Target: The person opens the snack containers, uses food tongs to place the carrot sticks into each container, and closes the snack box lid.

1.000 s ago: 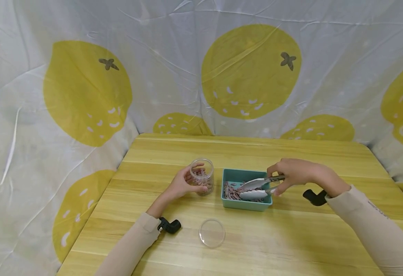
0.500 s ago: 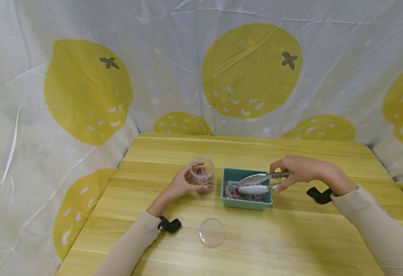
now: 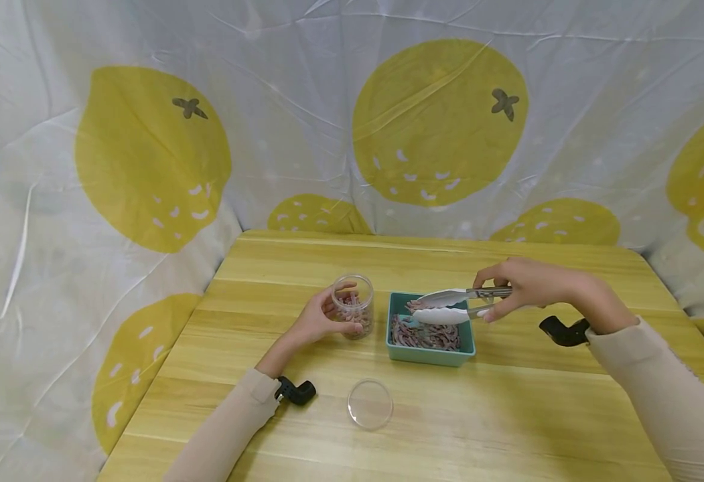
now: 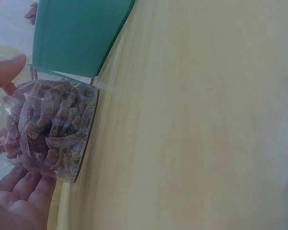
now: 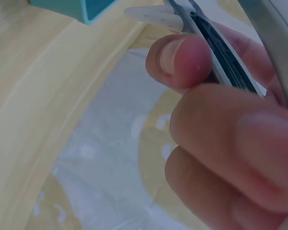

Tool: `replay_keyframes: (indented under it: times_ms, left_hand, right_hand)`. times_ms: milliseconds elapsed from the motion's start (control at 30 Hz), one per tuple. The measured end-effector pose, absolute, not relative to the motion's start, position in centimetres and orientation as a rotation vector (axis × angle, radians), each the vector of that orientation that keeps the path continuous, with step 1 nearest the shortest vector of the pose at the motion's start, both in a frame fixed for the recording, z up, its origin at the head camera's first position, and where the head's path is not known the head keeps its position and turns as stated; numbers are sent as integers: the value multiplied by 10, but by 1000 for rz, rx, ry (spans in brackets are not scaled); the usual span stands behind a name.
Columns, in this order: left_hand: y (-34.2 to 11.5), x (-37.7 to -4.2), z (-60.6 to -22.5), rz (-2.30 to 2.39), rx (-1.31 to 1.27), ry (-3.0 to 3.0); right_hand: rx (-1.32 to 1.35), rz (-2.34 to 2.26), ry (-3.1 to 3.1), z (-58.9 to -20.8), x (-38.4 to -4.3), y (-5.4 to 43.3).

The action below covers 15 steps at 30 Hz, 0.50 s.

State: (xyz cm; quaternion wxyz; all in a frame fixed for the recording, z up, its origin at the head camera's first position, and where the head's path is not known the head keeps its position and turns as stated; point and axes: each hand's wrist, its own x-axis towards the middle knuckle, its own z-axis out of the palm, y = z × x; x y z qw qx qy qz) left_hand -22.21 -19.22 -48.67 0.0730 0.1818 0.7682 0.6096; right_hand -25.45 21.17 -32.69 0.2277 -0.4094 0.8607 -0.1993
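Observation:
My left hand [image 3: 318, 320] curls round a clear jar [image 3: 360, 320] that stands uncapped on the table. Brownish-pink dried strips [image 4: 48, 120] with a pale dusting fill its lower part. In the head view, my right hand [image 3: 526, 284] grips metal tongs [image 3: 478, 292] with white tips, held over a teal rectangular box [image 3: 430, 358]. A few strips [image 3: 413, 305] show at the tongs' tips. More of the same strips [image 3: 427, 337] cover the floor of the box. The right wrist view shows fingers [image 5: 221, 115] wrapped about the tongs' handles, with their tips only partly in view.
A round clear lid [image 3: 370, 404] lies flat on the wooden table [image 3: 478, 428] in front of the jar and box. Lemon-printed cloth [image 3: 303, 120] hangs behind the table and along its sides. Each wrist wears a black camera [image 3: 296, 392].
My right hand has drawn the tongs upward and a little to the right, lifting their tips out of the strips in the box. The left hand and jar stay in place.

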Motion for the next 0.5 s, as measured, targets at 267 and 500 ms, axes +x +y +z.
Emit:
replay_keyframes:
  times_ms: [267,500]
  left_hand:
    - [-192,-221,-483,1827,534,2301]
    - [-192,-220,-483,1836,540,2303]
  right_hand:
    - [-1086,-599,2367,-314,-256,209]
    - [-1035,-583,2371,-304,-258,205]
